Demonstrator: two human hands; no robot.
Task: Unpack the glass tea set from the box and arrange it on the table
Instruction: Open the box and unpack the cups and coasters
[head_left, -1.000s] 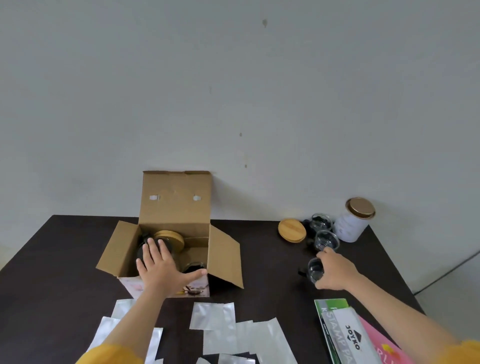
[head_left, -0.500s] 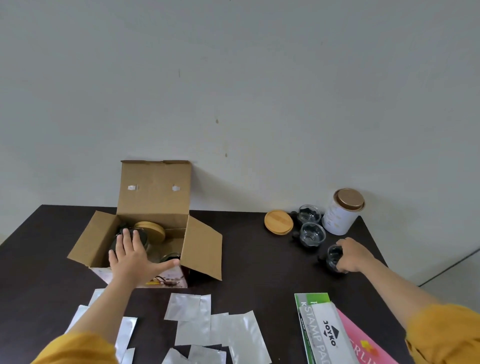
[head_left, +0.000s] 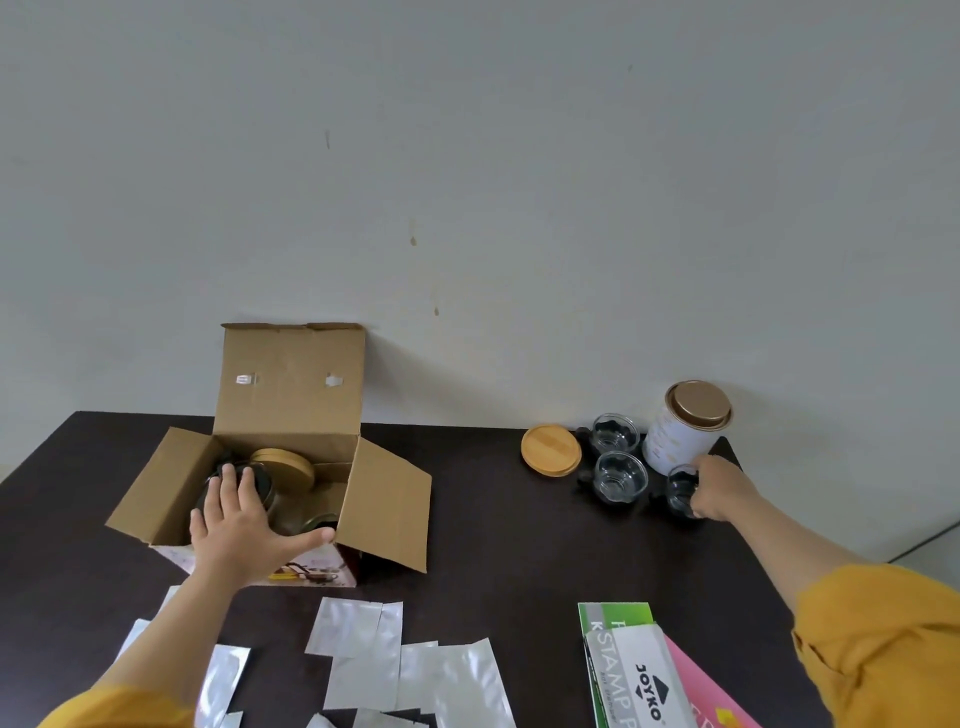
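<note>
Item 1. Cardboard box (head_left: 291, 415), lid flap upright against the wall, side flaps spread; sits at roughly 10 o'clock on the dark table (head_left: 493, 530). Inside: a glass teapot (head_left: 260, 491), partly hidden, with a bamboo lid (head_left: 284, 462) at its 1 o'clock. A second rim shows near the box's front right corner; what it is cannot be told.

Item 2. Left hand (head_left: 236, 535), fingers spread and flat, palm over the box front edge, fingertips reaching onto the teapot, thumb stretched along the front wall. Not closed on anything.

Item 3. Right hand (head_left: 719, 488), at about 2 o'clock on the table, fingers curled around a small glass cup (head_left: 680, 491) that rests on or just at the table surface; contact with the table cannot be told.

Item 4. Two further glass cups: one (head_left: 621, 475) just at 9 o'clock of the held cup, one (head_left: 614, 432) behind it at 12 o'clock, nearer the wall.

Item 5. Loose round bamboo lid (head_left: 550, 449), flat on the table, at 9 o'clock of the cups.

Item 6. White canister (head_left: 680, 431) with gold lid, at the table's far right corner, just beside the cups.

Item 7. Clear plastic sleeves (head_left: 384, 660), several, scattered at 6 o'clock, overlapping.

Item 8. Stamp pad carton (head_left: 634, 670), green and white, at 5 o'clock, lying on a pink sheet (head_left: 706, 691).

Item 9. Yellow sleeves (head_left: 883, 649) on both arms.
</note>
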